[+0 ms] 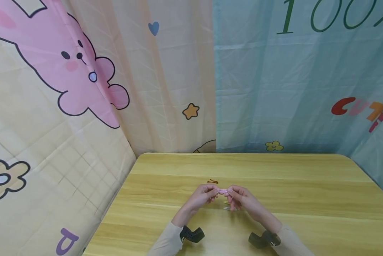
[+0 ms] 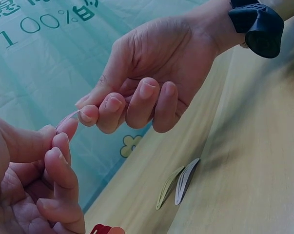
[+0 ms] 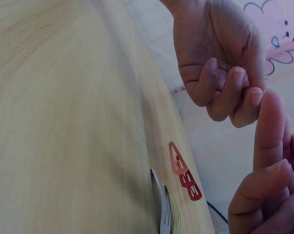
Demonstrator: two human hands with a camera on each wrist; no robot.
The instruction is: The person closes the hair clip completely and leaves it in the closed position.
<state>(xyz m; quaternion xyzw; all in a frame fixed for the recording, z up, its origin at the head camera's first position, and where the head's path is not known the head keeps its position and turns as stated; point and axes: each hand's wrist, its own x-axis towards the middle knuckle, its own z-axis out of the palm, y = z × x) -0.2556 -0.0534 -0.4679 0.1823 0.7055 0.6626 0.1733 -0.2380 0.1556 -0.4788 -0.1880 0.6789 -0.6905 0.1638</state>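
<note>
Between my two hands, raised over the table, is a pink snap hair clip (image 1: 223, 191). My left hand (image 1: 203, 195) pinches one end of it with thumb and forefinger, and my right hand (image 1: 244, 201) pinches the other end the same way. The left wrist view shows the clip (image 2: 66, 119) edge-on as a thin, bowed strip. In the right wrist view fingers hide it. Below the hands lie a yellow hair clip (image 2: 168, 189) and a silvery-white one (image 2: 186, 180), side by side on the table.
Farther back on the wooden table (image 1: 290, 177), an orange hair clip (image 3: 180, 169) overlaps a red one (image 3: 195, 193). Printed curtains (image 1: 178, 71) stand behind the table and on both sides. Each wrist wears a dark camera mount (image 1: 192, 235).
</note>
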